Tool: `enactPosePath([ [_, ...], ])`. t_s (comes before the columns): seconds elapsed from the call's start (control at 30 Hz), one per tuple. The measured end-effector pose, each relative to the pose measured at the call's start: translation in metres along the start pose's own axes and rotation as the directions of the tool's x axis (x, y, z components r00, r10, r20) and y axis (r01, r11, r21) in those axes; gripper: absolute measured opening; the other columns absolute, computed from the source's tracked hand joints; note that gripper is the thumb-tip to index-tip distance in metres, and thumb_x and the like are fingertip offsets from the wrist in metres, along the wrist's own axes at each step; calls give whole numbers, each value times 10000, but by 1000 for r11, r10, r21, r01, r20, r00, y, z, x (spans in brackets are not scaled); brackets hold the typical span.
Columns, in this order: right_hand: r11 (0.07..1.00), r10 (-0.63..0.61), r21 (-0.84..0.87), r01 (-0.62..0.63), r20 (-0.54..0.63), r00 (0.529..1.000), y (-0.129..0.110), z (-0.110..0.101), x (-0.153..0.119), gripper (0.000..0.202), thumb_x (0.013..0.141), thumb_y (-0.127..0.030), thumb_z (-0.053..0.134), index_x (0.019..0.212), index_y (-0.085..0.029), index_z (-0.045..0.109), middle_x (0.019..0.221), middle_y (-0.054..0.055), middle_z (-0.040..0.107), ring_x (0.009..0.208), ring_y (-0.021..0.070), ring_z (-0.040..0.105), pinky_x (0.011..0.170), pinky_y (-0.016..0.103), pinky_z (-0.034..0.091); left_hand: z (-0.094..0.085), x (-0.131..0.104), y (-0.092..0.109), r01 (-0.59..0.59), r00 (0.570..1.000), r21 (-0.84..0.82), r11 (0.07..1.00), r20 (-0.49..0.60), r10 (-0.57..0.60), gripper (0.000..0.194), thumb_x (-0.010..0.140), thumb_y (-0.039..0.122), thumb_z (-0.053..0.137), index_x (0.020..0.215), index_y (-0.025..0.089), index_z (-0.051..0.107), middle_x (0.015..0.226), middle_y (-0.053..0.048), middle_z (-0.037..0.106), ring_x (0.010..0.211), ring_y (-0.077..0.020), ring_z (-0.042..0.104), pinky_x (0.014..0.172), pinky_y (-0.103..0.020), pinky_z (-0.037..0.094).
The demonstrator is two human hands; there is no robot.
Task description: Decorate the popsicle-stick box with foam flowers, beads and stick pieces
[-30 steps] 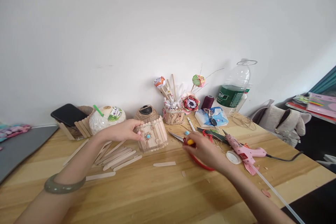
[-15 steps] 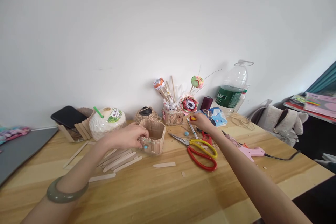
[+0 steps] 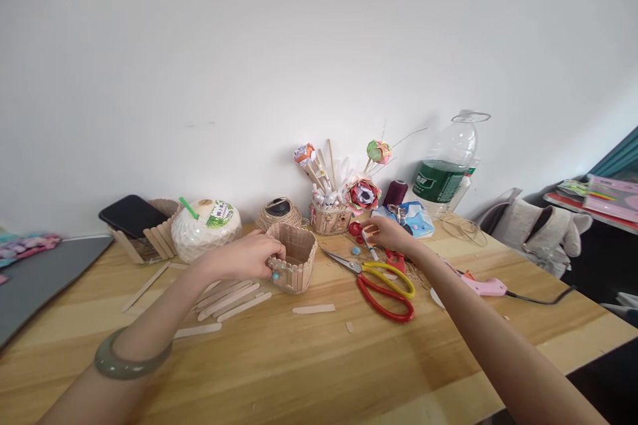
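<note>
My left hand (image 3: 254, 254) is closed on the near left rim of a small craft-stick box (image 3: 299, 269), which has a light blue bead on its front. My right hand (image 3: 386, 234) reaches to the back right, its fingers bent around the upper part of a white pen (image 3: 370, 246). A red ring-shaped item (image 3: 355, 231) lies by those fingertips. In front are scissors (image 3: 381, 285) with one yellow and one red handle. A blue pompom (image 3: 355, 250) rests between the box and the pen.
Loose craft sticks (image 3: 234, 302) lie left of the box. Behind stand a white coconut (image 3: 207, 232), twine (image 3: 279, 214), a decorated holder (image 3: 331, 219) with paper flowers and a large bottle (image 3: 441, 172). A pink glue gun (image 3: 486, 287) sits at the right, near my right forearm.
The whole view has shifted slightly. My right hand has moved from a red and yellow item to the white pen. My left hand stays on the box.
</note>
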State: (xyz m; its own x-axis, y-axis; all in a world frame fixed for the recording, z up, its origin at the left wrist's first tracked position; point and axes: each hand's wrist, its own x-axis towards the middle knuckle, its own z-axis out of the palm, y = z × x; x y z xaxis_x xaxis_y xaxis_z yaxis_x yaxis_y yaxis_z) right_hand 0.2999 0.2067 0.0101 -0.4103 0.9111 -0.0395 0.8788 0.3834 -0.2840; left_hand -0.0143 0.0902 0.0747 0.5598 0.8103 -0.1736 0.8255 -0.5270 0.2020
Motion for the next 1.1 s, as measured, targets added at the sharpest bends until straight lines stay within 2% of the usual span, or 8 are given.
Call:
enactPosePath([
  [0.23, 998, 23, -60, -29, -93, 995, 2, -5, 0, 272, 885, -294, 520, 1125, -168, 538, 1142, 70, 569, 952, 195, 587, 798, 400, 499, 1, 1, -1, -7, 1000, 17, 1000, 3, 7, 241, 636, 107, 484, 822, 201, 604, 907, -17, 653, 890, -215, 546, 750, -282, 364],
  [0.47, 987, -15, -162, 19, 24, 1000, -12, 2, -3, 268, 883, -294, 522, 1121, -170, 541, 1140, 70, 571, 948, 192, 589, 795, 396, 500, 3, 2, -3, -26, 1000, 39, 999, 6, 26, 196, 648, 119, 473, 791, 193, 585, 867, -24, 638, 860, -208, 552, 736, -282, 358],
  [0.6, 982, -17, -187, 22, 30, 999, -20, 7, -3, 272, 883, -294, 523, 1125, -171, 539, 1144, 70, 568, 954, 194, 587, 799, 399, 499, 5, 3, -5, -43, 999, 50, 998, 0, 43, 188, 651, 117, 467, 785, 184, 580, 865, -32, 631, 840, -202, 560, 729, -279, 363],
  [0.73, 982, 17, -187, -22, -31, 999, -19, 3, -2, 270, 884, -295, 523, 1121, -168, 540, 1132, 69, 573, 938, 190, 592, 788, 393, 504, 6, 3, -7, -55, 998, 54, 997, -9, 56, 180, 659, 127, 478, 792, 184, 585, 899, -40, 633, 865, -200, 560, 754, -278, 369],
  [0.93, 980, 62, -170, -101, -220, 974, -11, -8, 4, 277, 887, -294, 517, 1134, -170, 532, 1146, 72, 567, 951, 193, 588, 797, 399, 500, 9, 4, -10, -54, 998, 55, 997, -23, 55, 155, 673, 139, 506, 790, 195, 592, 876, -28, 636, 883, -208, 557, 785, -278, 373],
  [1.1, 975, 91, -177, -130, -213, 973, -14, -2, 16, 268, 886, -293, 517, 1125, -171, 539, 1146, 71, 568, 951, 192, 587, 798, 398, 500, 11, 5, -11, -65, 997, 63, 996, -29, 67, 161, 672, 124, 498, 782, 196, 591, 882, -23, 634, 852, -197, 567, 758, -262, 392],
])
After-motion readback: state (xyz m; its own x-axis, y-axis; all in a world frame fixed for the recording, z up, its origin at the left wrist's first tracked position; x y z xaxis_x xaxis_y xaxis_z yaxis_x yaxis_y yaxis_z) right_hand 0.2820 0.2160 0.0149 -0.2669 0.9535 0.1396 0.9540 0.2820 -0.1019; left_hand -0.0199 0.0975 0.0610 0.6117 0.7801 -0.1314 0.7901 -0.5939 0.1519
